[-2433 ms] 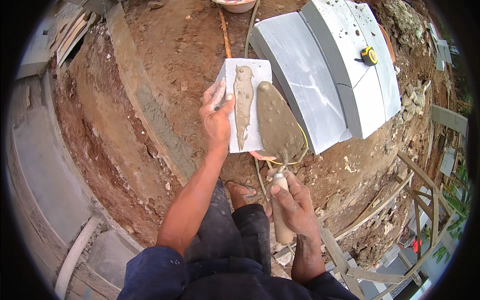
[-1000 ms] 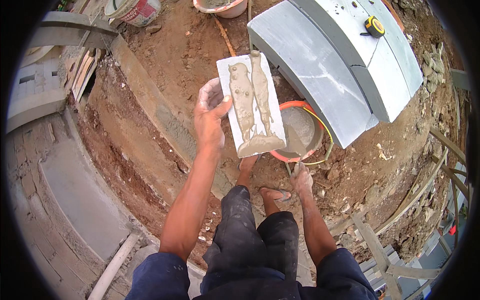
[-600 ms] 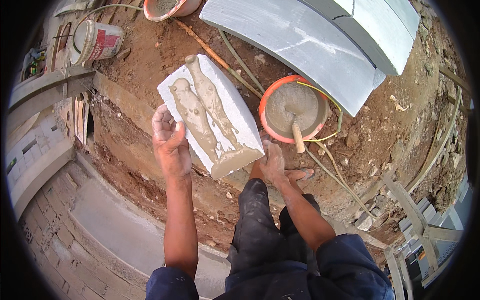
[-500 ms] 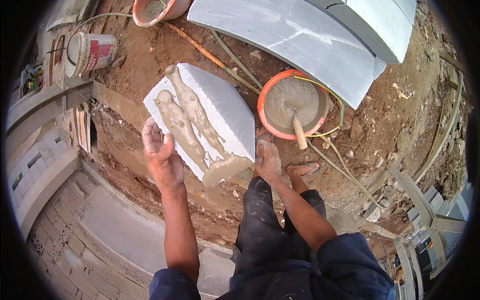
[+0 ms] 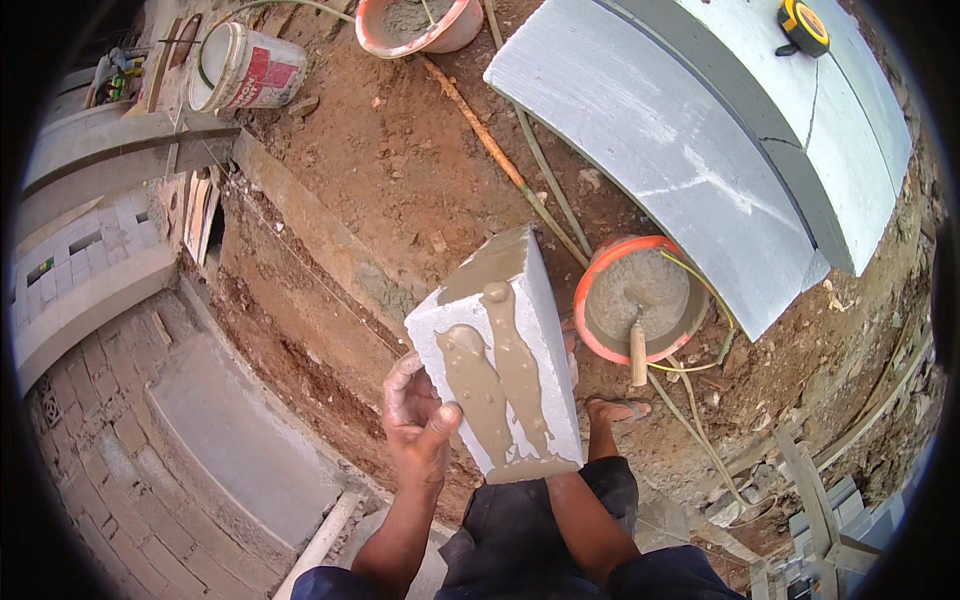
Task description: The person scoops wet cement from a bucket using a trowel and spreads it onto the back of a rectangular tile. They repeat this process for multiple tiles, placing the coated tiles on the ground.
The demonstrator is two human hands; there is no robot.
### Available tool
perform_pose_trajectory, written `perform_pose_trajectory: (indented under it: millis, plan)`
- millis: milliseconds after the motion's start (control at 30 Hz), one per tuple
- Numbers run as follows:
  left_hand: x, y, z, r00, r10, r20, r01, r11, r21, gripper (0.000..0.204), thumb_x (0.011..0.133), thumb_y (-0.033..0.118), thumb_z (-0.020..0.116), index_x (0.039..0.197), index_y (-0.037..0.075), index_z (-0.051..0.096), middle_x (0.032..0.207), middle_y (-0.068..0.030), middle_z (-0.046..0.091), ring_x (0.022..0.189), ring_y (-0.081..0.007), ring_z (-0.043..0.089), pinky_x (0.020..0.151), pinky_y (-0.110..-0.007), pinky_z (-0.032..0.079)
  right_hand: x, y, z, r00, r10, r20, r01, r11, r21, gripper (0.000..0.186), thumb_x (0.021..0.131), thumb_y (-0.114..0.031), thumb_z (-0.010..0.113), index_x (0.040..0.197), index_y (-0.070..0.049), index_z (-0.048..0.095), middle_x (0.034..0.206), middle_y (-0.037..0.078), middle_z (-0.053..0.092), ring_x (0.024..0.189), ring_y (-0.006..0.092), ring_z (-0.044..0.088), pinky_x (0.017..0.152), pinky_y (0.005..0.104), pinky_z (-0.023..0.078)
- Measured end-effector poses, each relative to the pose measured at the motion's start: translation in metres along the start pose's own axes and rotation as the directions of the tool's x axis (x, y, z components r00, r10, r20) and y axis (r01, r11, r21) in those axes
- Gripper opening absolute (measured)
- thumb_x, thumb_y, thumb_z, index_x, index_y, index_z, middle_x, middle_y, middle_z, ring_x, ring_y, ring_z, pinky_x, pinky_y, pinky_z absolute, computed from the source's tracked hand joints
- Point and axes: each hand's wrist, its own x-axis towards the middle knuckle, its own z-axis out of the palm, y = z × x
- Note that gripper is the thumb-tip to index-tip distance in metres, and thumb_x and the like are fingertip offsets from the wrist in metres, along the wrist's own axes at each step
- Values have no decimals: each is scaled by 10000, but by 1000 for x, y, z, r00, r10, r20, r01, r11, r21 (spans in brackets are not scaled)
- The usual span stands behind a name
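A pale lightweight concrete block [image 5: 455, 310] is held up in front of me, tilted. Two thick strips of wet grey mortar [image 5: 515, 370] run down its near face, with more mortar smeared on its upper side and lower end. My left hand [image 5: 420, 415] grips the block's left edge, thumb on the near face and fingers curled. My right hand [image 5: 571, 350] is almost wholly behind the block; a little of it shows at the right edge. Right of the block stands an orange-rimmed bucket [image 5: 592, 335] of mortar, with a wooden-handled trowel [image 5: 638, 350] stuck in it.
Large grey slabs [image 5: 640, 130] lie at the upper right, a yellow tape measure [image 5: 803, 28] on top. A second mortar bucket [image 5: 470, 28] and a white pail [image 5: 265, 75] stand farther off. Hoses [image 5: 545, 170] cross the dirt. A low wall [image 5: 100, 290] runs along the left.
The block has turned more upright and moved nearer to me, and its mortar-smeared upper side now shows. My right hand has gone mostly out of sight behind it. The whole view has shifted.
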Motion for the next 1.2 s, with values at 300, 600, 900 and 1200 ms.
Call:
perform_pose_trajectory:
  millis: [300,600,900,1200]
  plan:
    - [-16,-4,22,999,-7,47,9,1000,-28,525,868,87,728,1328,-34,504,1391,-183,386,1330,-335,446,1105,-466,415,3,8,-60,995,29,99,-16,991,-132,929,696,-187,815,1390,57,248,1326,264,366,1249,417,396,1030,520,349]
    - [12,12,-2,992,-28,124,5,984,180,528,921,146,682,1388,13,474,1424,-158,379,1370,-292,383,1096,-425,397,26,6,-59,997,40,71,-38,999,-28,965,679,-218,831,1388,60,239,1324,260,363,1247,412,394,1031,521,343]
    - [112,14,-14,956,81,281,-145,966,213,550,948,253,652,1384,-23,462,1368,-133,476,1303,-259,459,1110,-411,349,87,-23,31,998,-49,32,47,997,60,1002,662,-249,847,1386,64,229,1322,256,359,1245,408,392,1032,522,336]
    - [177,-107,-14,948,306,89,-309,819,483,335,965,168,533,1225,-32,601,1205,-183,612,1169,-308,579,1018,-354,425,89,-25,51,999,-53,13,51,992,119,1039,645,-280,863,1384,68,220,1321,252,355,1244,403,391,1032,524,330]
